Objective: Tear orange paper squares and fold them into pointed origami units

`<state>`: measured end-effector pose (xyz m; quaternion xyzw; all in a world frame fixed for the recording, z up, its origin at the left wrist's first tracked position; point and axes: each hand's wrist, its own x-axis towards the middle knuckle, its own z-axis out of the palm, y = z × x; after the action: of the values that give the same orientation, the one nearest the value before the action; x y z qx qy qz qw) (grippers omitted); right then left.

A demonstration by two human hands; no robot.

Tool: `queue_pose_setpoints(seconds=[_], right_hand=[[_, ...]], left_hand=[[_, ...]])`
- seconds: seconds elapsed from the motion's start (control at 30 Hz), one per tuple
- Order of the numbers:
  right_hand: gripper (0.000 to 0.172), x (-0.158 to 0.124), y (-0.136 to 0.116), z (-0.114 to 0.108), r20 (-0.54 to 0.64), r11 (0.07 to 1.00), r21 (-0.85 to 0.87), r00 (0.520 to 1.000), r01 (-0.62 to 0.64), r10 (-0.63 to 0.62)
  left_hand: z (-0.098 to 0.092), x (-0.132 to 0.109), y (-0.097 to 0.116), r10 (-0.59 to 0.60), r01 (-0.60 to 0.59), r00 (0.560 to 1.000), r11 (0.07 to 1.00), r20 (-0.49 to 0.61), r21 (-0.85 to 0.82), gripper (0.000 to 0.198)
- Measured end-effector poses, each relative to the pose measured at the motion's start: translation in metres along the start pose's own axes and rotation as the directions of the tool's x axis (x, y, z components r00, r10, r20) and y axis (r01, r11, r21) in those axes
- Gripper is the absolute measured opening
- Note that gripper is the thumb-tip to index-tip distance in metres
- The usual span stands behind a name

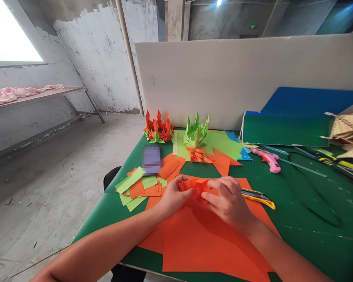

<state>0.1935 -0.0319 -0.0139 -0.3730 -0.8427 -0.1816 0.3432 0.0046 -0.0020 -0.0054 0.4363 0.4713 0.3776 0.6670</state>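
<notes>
Between my two hands is a piece of folded orange paper (195, 185), held above large orange sheets (206, 239) on the green table. My left hand (178, 196) grips its left side, thumb on the near face. The fingers of my right hand (228, 197) pinch its right side. Just beyond my right hand lies a yellow utility knife (260, 197), partly hidden by it. Farther back stand a green folded-paper crown (196, 131) and an orange one with green pieces (158, 127). A small orange folded piece (196, 154) lies in front of the green crown.
Cut green and orange paper slips (137, 188) lie at the left, by a blurred-out rectangular object (151, 159). A pink glue gun (267, 158) with a dark cord is at the right. Green board (285, 129) and a tall pale panel (223, 78) stand behind.
</notes>
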Motion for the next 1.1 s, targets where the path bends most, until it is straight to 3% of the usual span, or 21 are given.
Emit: queue_pose_setpoints(seconds=[0.1, 0.23, 0.37, 0.5, 0.87, 1.0, 1.1], right_hand=[[0.008, -0.0022, 0.0008, 0.0008, -0.025, 0.999, 0.032, 0.999, -0.036, 0.037], [0.043, -0.0039, 0.003, 0.0014, 0.028, 0.911, 0.308, 0.959, -0.275, 0.28], [0.022, -0.0024, 0.0044, 0.0048, 0.248, 0.672, 0.543, 0.86, -0.504, 0.445], [0.02, -0.0001, 0.0013, 0.0079, 0.366, 0.57, 0.584, 0.814, -0.578, 0.451], [0.022, 0.0022, -0.0004, 0.0095, 0.42, 0.528, 0.559, 0.767, -0.64, 0.485], [0.022, 0.0025, -0.0003, 0.0097, 0.403, 0.553, 0.537, 0.77, -0.637, 0.495], [0.021, 0.0024, -0.0016, 0.0089, 0.39, 0.585, 0.533, 0.791, -0.611, 0.471]], left_hand=[[-0.0007, 0.0009, 0.0027, 0.001, -0.001, 1.0, 0.996, 0.004, -0.088, 0.048], [-0.0024, 0.0036, 0.002, 0.007, -0.01, 1.0, 0.99, -0.024, -0.137, 0.053], [-0.0034, 0.0052, -0.0025, -0.003, 0.003, 1.0, 0.992, 0.007, -0.125, 0.054], [-0.0029, 0.0043, -0.0051, 0.023, -0.02, 0.999, 0.994, 0.026, -0.11, 0.051], [-0.0005, -0.0004, -0.0047, 0.063, -0.063, 0.992, 0.998, 0.107, -0.01, 0.045], [-0.0005, -0.0017, -0.0026, 0.068, -0.075, 0.992, 0.995, 0.11, 0.061, 0.049], [-0.0011, -0.0012, 0.0006, 0.136, -0.149, 0.986, 0.98, 0.099, 0.135, 0.045]])
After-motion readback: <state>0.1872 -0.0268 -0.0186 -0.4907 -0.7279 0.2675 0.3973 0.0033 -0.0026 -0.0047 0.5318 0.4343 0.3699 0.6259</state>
